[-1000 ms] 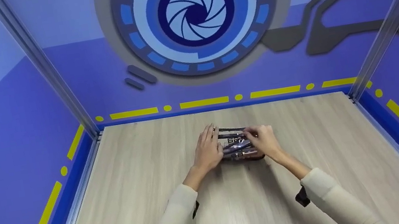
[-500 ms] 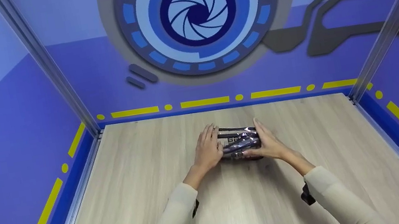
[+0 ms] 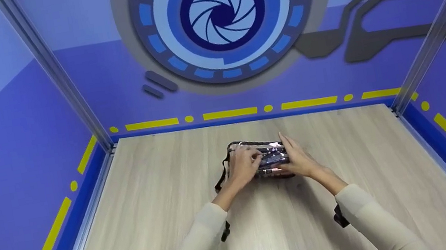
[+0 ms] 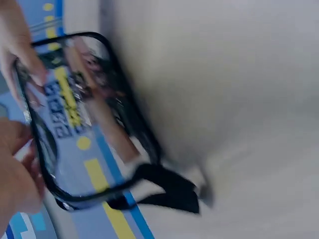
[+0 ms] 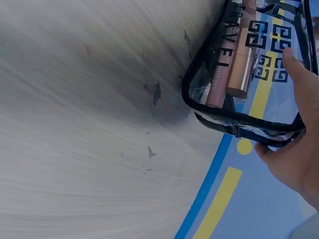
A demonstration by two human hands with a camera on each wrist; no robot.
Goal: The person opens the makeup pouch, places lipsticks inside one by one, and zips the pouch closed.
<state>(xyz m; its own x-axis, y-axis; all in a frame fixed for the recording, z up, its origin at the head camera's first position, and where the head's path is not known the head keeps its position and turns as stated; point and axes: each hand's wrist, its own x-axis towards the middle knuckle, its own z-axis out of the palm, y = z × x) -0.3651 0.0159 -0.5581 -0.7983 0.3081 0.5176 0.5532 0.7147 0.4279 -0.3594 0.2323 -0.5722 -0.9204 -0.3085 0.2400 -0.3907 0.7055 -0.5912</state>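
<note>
A clear cosmetic bag [image 3: 274, 160] with black piping stands towards the far side of the table. Black square lettering and several makeup tubes [image 5: 240, 69] show through its plastic in the right wrist view. My right hand [image 3: 302, 162] grips the bag's right end, thumb on one side and fingers on the other. At the upper edge, my left hand [image 3: 242, 166] has curled fingers with fingertips drawn together; exactly what they pinch I cannot tell. In the left wrist view a black strap [image 4: 174, 188] hangs from the bag's left end.
The light wood table [image 3: 161, 189] runs to a blue back wall [image 3: 99, 91] with yellow dashes along its base. Metal posts [image 3: 57, 80] rise at the two back corners.
My right hand first pinched near the upper right of the bag, then opened and took its right end. My left hand has since shifted right from the left end, uncovering the strap.
</note>
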